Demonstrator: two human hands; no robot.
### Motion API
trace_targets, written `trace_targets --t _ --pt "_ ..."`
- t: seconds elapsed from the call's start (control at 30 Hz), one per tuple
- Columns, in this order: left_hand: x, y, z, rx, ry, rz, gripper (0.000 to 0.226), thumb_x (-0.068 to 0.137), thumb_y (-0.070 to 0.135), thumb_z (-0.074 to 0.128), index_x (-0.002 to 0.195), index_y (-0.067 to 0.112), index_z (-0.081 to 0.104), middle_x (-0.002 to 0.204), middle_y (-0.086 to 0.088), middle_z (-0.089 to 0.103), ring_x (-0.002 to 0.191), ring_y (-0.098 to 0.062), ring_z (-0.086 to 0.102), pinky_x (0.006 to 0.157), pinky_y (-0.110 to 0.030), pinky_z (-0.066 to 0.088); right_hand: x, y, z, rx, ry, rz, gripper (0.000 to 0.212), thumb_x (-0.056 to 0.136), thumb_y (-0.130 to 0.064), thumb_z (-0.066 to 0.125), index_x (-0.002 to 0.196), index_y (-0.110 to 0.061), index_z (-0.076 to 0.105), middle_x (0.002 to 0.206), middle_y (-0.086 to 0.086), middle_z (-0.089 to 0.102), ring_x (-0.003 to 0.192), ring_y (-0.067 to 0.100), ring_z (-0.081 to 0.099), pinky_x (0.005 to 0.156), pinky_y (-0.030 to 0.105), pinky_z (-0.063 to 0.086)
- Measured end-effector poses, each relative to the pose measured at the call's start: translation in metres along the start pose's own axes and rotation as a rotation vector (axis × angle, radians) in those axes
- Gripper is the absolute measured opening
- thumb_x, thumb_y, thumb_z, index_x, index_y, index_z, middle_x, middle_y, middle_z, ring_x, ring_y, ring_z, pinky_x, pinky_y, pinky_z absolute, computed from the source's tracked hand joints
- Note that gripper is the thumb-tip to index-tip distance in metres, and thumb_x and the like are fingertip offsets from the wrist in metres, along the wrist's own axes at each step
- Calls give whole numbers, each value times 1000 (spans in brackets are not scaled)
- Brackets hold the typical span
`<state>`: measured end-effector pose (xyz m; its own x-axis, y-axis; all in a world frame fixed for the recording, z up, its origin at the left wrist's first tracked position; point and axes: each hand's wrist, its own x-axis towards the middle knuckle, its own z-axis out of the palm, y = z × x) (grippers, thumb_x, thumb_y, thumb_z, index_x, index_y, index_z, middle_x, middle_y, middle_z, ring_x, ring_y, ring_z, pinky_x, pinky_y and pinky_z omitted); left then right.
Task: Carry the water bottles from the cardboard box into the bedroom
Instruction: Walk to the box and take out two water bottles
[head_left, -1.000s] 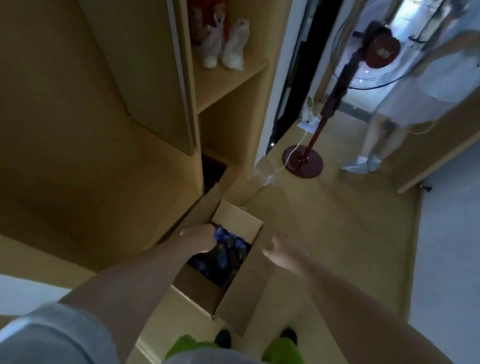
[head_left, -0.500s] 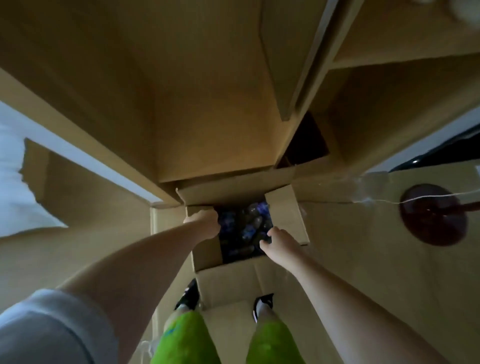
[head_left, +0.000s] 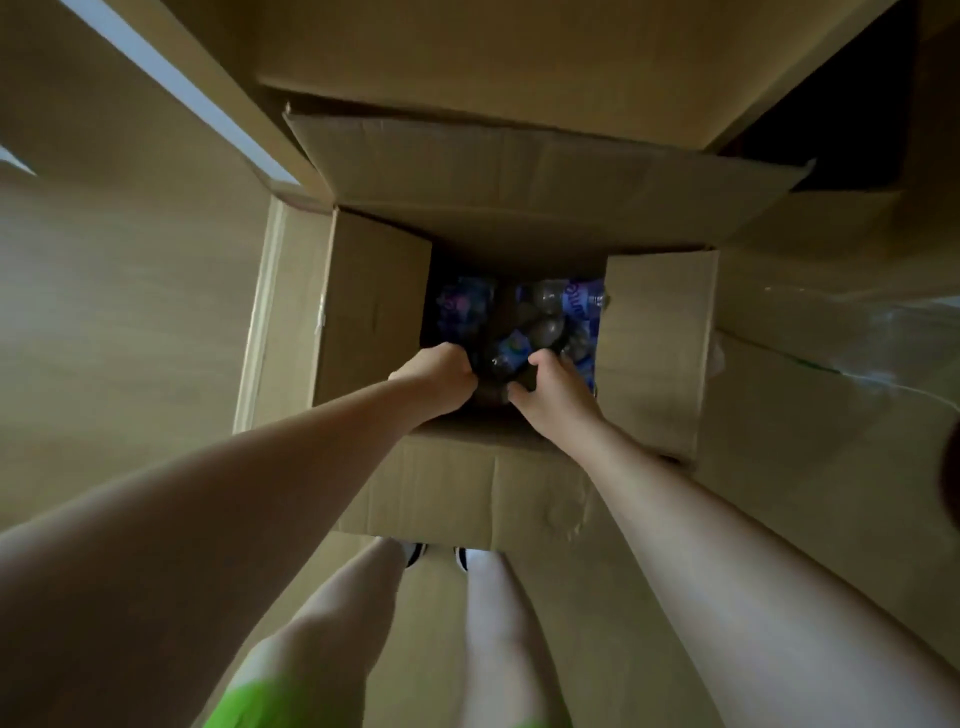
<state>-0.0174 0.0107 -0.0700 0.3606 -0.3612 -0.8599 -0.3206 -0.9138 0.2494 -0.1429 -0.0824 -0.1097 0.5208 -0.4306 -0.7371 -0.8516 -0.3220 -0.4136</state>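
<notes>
An open cardboard box (head_left: 545, 488) stands on the floor right below me, its four flaps folded outward. Inside lie several clear water bottles (head_left: 556, 312) with blue-purple labels, dark in the shadow. My left hand (head_left: 436, 376) and my right hand (head_left: 553, 395) both reach into the near side of the box. Their fingers curl around a dark bottle (head_left: 496, 366) between them. The fingertips are hidden in the shadow, so how firm the grip is stays unclear.
Wooden wardrobe panels (head_left: 519, 47) rise just behind the box. A wooden panel or door (head_left: 130, 312) stands at the left. Wood floor (head_left: 831, 415) with a shiny plastic sheet lies at the right. My legs and shoes (head_left: 415, 553) are at the box's near flap.
I have bent down closer over the box. Both hands moved from the box's rim down into it and closed around a bottle at the near side.
</notes>
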Motion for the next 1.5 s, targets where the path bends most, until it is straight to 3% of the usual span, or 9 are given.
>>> trace_targets --t 0.17,0.67,0.83,0.93,1.07,1.17,1.27,1.43,1.5 --pt "74 -33 30 -18 48 -50 28 96 18 41 106 12 67 98 -13 67 84 -31 63 79 -41 54 81 24 25 36 15 -45 60 93 -41 59 142 -14 38 144 9 40 130 29 42 102 44 43" --pt "199 -110 73 73 195 159 23 97 19 45 116 19 58 95 -5 63 72 -21 58 52 -28 43 275 18 130 -85 5 -211 98 74 -19 80 153 -16 20 158 14 14 144 37 15 118 40 19" --pt "209 -124 70 -73 47 151 24 97 17 49 119 17 59 108 -8 64 93 -22 62 78 -34 53 288 5 132 -325 60 -190 92 70 -29 84 144 -12 32 148 15 28 134 39 33 106 49 39" --pt "213 -118 66 -219 -7 114 23 98 19 49 117 9 59 110 -13 65 100 -24 63 80 -28 49 275 9 127 -163 -74 -139 77 71 -40 81 134 -10 48 133 12 52 118 27 54 94 36 48" --pt "209 -99 60 -397 -75 -7 29 101 34 43 113 12 56 112 -12 62 106 -28 61 79 -33 49 227 26 120 338 -351 24 13 84 -32 71 90 -21 68 72 -12 68 68 -3 63 58 12 46" --pt "201 -85 55 -761 -183 -247 48 96 53 41 126 16 50 110 -5 58 101 -23 59 78 -38 55 190 42 112 548 -517 200 16 87 -46 66 95 -33 63 91 -14 71 86 4 66 71 25 54" --pt "194 -75 62 -970 -325 -298 41 89 58 51 112 25 53 103 2 62 103 -23 59 86 -47 54 162 48 106 596 -611 235 21 85 -51 66 101 -40 57 106 -15 65 100 5 61 76 26 53" --pt "195 -62 77 -907 -74 -382 60 80 40 74 127 9 55 120 -13 63 108 -31 61 96 -41 50 144 30 95 407 -695 1 32 87 -42 68 113 -47 50 103 -27 57 85 -19 54 64 3 45" --pt "200 -64 71 -761 -60 -382 59 78 38 76 125 8 56 117 -12 63 105 -30 60 91 -36 50 153 32 85 205 -807 -58 43 85 -32 73 124 -34 55 113 -18 61 96 -10 58 74 3 42"
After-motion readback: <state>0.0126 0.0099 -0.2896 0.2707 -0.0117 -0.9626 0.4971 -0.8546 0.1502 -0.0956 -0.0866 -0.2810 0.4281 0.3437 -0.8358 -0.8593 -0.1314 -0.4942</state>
